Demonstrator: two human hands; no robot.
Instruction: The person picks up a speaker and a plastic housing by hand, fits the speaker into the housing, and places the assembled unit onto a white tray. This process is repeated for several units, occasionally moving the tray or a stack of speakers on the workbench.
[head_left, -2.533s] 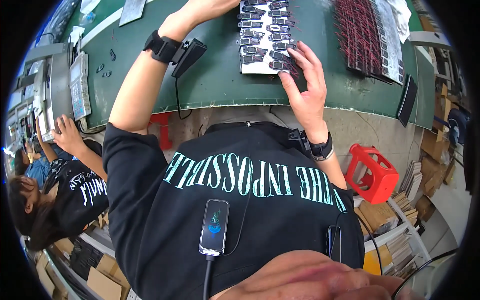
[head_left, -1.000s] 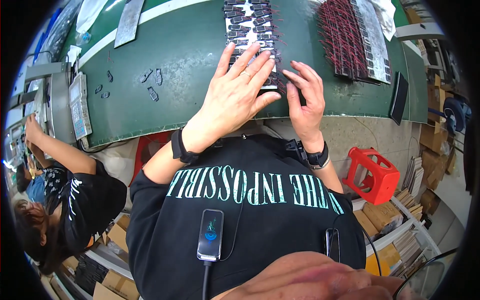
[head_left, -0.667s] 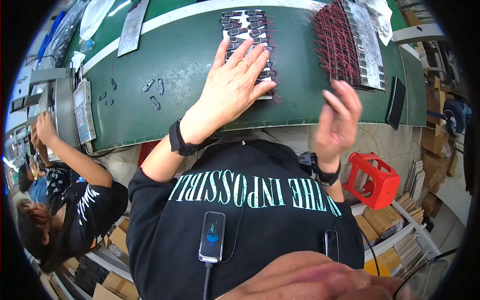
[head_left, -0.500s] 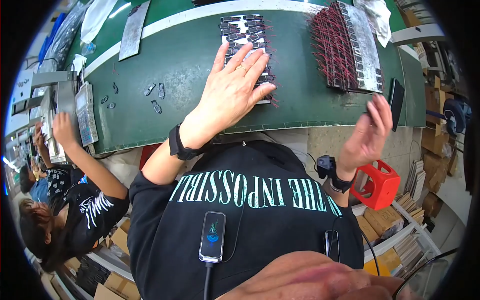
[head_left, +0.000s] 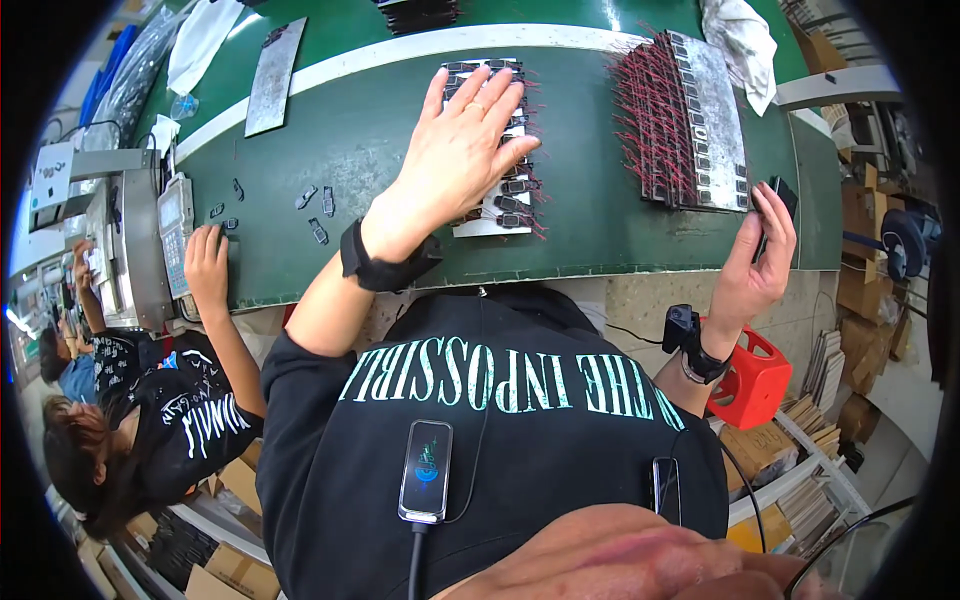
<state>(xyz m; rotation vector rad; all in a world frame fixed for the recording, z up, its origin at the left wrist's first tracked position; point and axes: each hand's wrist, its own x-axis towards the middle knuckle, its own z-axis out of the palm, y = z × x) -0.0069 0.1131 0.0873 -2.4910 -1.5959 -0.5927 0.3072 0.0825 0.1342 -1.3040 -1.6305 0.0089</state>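
Note:
My left hand (head_left: pixel 455 150) lies palm down, fingers stretched out, over a white plate (head_left: pixel 490 229) holding rows of small black parts with thin red wires. It hides the plate's middle, and whether it presses on the parts cannot be seen. Beyond the fingertips and below the wrist, more black parts (head_left: pixel 513 203) show. At the right end of the table my right hand (head_left: pixel 765 255) is raised with thumb and fingers apart. Its fingers overlap a flat black slab (head_left: pixel 786 190) at the table's edge. I cannot tell whether they touch it.
To the right stands a stack of plates with red-wired parts (head_left: pixel 670 130), a white cloth (head_left: pixel 740 50) beyond it. Several loose black parts (head_left: pixel 328 201) lie left on the green table (head_left: pixel 370 240). A co-worker's hand (head_left: pixel 207 262) rests at the left edge. A red stool (head_left: pixel 750 380) stands below right.
My left hand has slid toward the far end of the white plate. My right hand has moved right to the black slab. The co-worker's hand has come onto the table edge. The view has shifted slightly.

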